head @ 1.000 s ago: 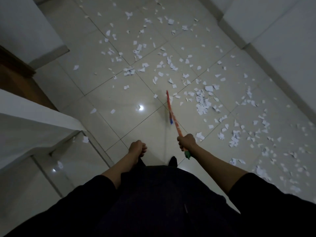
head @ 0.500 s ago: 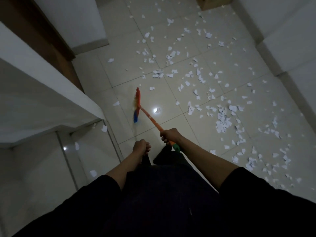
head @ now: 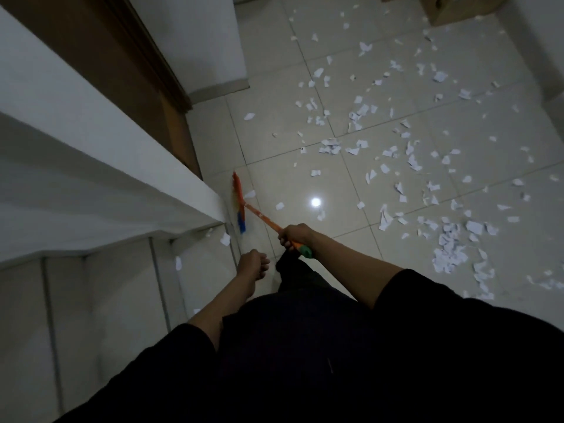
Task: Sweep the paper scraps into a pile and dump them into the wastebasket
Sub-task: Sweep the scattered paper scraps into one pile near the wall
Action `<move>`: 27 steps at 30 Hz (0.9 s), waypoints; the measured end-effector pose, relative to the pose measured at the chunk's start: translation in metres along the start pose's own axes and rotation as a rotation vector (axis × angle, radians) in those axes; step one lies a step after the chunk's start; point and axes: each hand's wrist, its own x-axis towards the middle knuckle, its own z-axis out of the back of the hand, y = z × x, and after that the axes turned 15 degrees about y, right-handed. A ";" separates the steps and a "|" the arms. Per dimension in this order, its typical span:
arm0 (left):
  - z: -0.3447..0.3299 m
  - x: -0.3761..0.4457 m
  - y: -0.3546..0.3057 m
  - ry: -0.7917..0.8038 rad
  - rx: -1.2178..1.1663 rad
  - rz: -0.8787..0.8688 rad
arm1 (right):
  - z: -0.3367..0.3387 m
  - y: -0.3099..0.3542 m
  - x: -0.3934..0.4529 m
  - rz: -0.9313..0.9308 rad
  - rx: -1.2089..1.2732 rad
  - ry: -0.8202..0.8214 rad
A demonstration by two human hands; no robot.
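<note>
My right hand (head: 295,236) grips the orange handle of a broom (head: 265,218) near its green end cap. The broom's orange and blue head (head: 238,206) stands on the floor tiles close to the foot of the white wall on the left. My left hand (head: 252,265) hangs curled in a fist with nothing in it, just left of my right hand. White paper scraps (head: 393,154) lie scattered over the tiles to the right, with a denser cluster of scraps (head: 450,254) near my right forearm. Two scraps lie beside the broom head. No wastebasket is in view.
A white wall ledge (head: 106,166) and a brown wooden door frame (head: 128,71) run along the left. A cardboard box (head: 457,7) stands at the top right. A white wall base (head: 537,47) borders the far right. A lamp glare (head: 316,202) shines on the tiles.
The broom head has swung from the middle of the floor leftward to the foot of the left wall. My view has turned left with it. My left hand stays curled.
</note>
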 end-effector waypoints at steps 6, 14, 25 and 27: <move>-0.002 0.030 -0.059 0.000 0.020 0.032 | 0.038 0.039 0.022 -0.041 0.086 -0.123; -0.030 0.053 -0.120 0.071 0.150 0.052 | 0.115 0.016 0.017 -0.066 0.338 -0.502; -0.056 0.064 -0.172 0.168 0.273 0.043 | 0.170 0.025 -0.043 0.003 0.263 -0.805; -0.059 0.066 -0.182 0.202 0.312 0.063 | 0.168 0.035 -0.044 0.043 0.318 -0.801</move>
